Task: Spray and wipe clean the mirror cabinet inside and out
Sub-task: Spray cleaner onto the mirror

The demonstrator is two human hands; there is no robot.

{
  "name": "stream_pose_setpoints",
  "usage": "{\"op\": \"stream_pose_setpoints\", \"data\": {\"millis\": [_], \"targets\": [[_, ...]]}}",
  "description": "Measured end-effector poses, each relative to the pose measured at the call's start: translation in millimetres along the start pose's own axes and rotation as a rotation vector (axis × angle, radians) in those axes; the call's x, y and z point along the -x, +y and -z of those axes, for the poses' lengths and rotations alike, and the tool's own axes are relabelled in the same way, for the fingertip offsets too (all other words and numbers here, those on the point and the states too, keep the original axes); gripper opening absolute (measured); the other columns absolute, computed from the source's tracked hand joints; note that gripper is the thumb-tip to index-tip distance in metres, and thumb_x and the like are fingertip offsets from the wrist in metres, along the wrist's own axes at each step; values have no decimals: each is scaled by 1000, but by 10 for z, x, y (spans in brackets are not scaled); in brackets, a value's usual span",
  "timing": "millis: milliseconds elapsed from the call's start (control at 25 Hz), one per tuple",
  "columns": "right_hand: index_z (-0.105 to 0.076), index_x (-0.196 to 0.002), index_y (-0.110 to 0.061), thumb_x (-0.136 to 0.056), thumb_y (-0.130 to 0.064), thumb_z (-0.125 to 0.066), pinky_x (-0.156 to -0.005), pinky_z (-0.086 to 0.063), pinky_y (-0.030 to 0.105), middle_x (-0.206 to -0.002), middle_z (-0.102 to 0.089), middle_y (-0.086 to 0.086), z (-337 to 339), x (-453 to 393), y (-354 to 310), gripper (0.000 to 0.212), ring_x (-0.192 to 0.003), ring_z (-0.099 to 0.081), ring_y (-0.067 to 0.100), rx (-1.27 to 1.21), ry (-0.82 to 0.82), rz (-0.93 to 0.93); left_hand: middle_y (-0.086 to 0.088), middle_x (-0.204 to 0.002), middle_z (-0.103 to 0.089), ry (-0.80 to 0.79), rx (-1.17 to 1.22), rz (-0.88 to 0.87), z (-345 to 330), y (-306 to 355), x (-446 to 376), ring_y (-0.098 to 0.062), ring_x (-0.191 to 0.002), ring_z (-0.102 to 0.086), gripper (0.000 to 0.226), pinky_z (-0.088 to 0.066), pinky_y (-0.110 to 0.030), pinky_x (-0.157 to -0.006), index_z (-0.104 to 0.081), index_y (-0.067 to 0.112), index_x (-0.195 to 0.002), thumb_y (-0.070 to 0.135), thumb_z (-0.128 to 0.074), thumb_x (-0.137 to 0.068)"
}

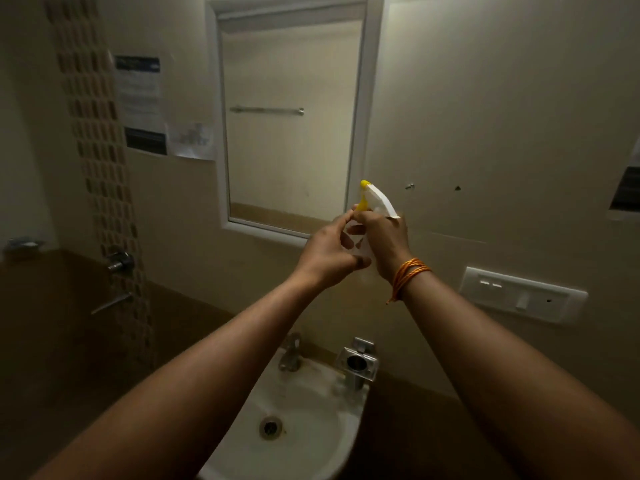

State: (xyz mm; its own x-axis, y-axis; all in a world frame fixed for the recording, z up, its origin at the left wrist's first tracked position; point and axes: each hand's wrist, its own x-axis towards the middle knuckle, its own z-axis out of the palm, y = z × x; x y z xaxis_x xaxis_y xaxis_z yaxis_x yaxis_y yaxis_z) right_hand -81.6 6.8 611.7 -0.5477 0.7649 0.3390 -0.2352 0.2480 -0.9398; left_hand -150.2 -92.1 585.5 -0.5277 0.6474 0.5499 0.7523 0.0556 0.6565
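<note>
Both bare forearms reach up from the bottom edge, over the white sink (304, 441); beyond them the mirror cabinet (292, 112) hangs shut on the wall, its white frame filling the upper middle; papers (140, 105) are stuck to the wall at its left, and a white switch plate (523, 299) sits lower right; a tap (290, 351) stands at the sink's back rim; the right hand (384, 244), with orange thread (408, 275) round its wrist, is clenched on the spray bottle (375, 202) just below the cabinet's lower right corner; the left hand (329, 254) curls against the bottle's lower part; its yellow nozzle (363, 184) points toward the frame.
</note>
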Motion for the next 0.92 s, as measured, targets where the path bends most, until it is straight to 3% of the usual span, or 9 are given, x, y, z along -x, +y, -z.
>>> {"op": "stream_pose_setpoints", "data": {"millis": [80,200,280,480,600,720,800,920], "targets": [[-75,-94,-14,-81,-15,-67,-55,-53,34,-82,-74,5,-177,-59,-136,16,-73,-73,20,-11,-17,45,11,-96,-54,16,-17,-8,217,-48,-123,-8,-91,-57,89,-47,-15,-70,-41,31,-147,28,-85,-70],[-74,-103,-15,-86,-21,-66,-64,-56,38,-91,-76,6,-497,-136,-323,19,-76,-73,18,-6,-4,85,-6,-126,-51,10,-92,-35,596,-159,-295,-22,-118,-50,94,-49,-39,-98,-36,33,-149,41,-84,-69],[-73,-107,-13,-89,-29,-66,-67,-58,40,-94,-76,7,-726,-194,-448,25,-77,-72,18,27,3,120,-11,-139,-44,-38,-120,-51,907,-251,-423,-26,-129,-44,92,-44,-47,-105,-31,29,-152,42,-80,-75],[-70,-102,-8,-85,-37,-66,-79,-58,48,-95,-76,15,-1213,-320,-763,34,-82,-71,31,4,-18,125,-12,-156,-31,-40,-209,-36,1694,-473,-830,-27,-142,-34,92,-36,-41,-113,-26,19,-155,31,-77,-80],[-64,-84,-11,-98,-30,-63,-73,-52,39,-74,-66,2,-1470,-347,-989,24,-68,-63,19,58,-70,156,-10,-159,-26,9,-309,-16,2073,-556,-1057,-27,-144,-31,93,-34,-36,-111,-22,18,-157,30,-75,-82],[-58,-78,-10,-103,-33,-57,-53,-49,15,-67,-59,-2,-1679,-346,-1285,34,-52,-62,5,197,-54,203,-9,-163,-18,14,-462,-45,2288,-651,-1185,-26,-149,-21,94,-27,-38,-118,-16,19,-158,28,-72,-83],[-57,-86,-3,-105,-28,-54,-37,-41,11,-68,-55,3,-1761,-372,-1434,32,-35,-57,-3,183,-78,206,-6,-165,-12,-13,-562,-67,2337,-715,-1234,-24,-151,-16,97,-25,-42,-121,-11,21,-159,27,-71,-83],[-55,-105,0,-105,-28,-54,-37,-43,13,-77,-57,9,-1862,-472,-1580,27,-35,-57,-1,173,-145,184,-3,-166,-8,6,-583,-61,2421,-727,-1366,-20,-152,-11,99,-23,-44,-121,-7,22,-159,28,-71,-83]]}}
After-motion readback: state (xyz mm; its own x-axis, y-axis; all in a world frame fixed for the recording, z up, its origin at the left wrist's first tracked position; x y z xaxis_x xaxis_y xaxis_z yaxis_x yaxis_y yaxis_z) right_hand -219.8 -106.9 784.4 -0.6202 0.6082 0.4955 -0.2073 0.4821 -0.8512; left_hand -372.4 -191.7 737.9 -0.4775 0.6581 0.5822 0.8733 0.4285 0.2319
